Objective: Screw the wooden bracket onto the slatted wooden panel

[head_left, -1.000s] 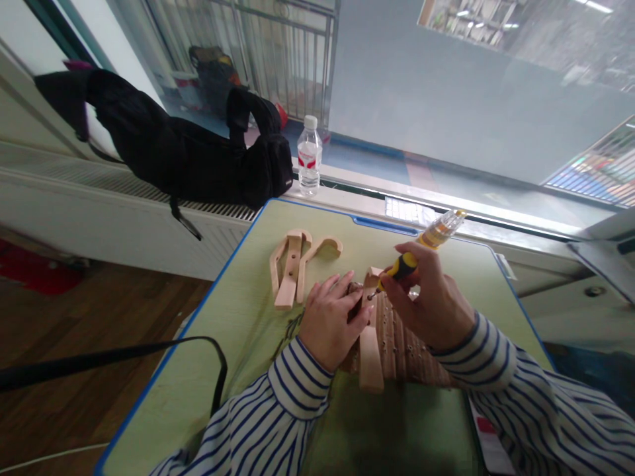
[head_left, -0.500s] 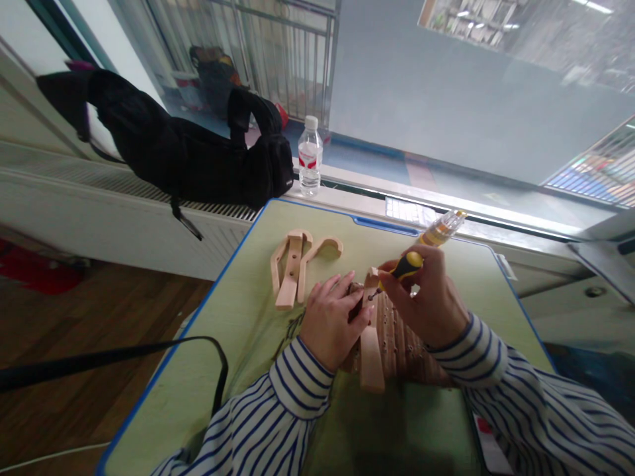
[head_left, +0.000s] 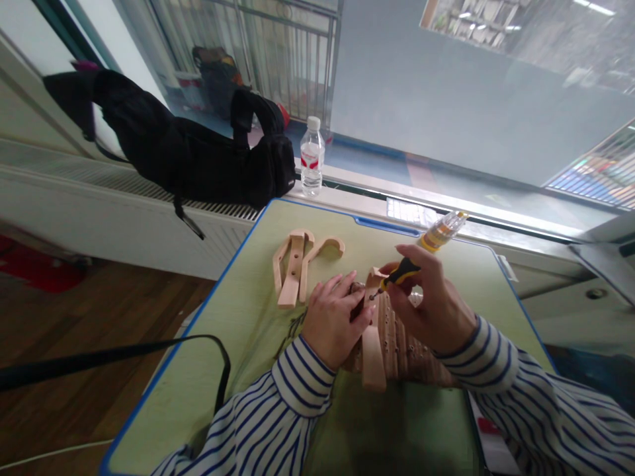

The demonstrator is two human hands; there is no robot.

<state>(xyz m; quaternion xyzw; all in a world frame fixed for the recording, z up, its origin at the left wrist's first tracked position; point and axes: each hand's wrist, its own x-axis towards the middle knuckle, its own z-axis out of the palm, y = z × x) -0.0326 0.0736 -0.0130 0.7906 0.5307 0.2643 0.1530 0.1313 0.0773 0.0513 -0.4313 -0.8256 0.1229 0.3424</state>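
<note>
My right hand (head_left: 430, 305) grips a screwdriver (head_left: 432, 242) with a yellow, black and clear handle, its tip pointing down-left at a curved wooden piece (head_left: 372, 337). My left hand (head_left: 333, 318) presses on that wooden piece and on the slatted wooden assembly (head_left: 404, 347) under it, fingers bent around the spot where the tip meets the wood. Both sleeves are blue and white striped. The assembly lies on a green desk (head_left: 238, 344) with a blue rim.
Two or three loose curved wooden pieces (head_left: 297, 261) lie farther back on the desk. A water bottle (head_left: 311, 157) and a black bag (head_left: 183, 149) sit on the windowsill behind. A black strap (head_left: 149, 354) hangs over the desk's left edge.
My right hand has shifted its fingers along the screwdriver handle, which has turned slightly. My left hand stays on the wood.
</note>
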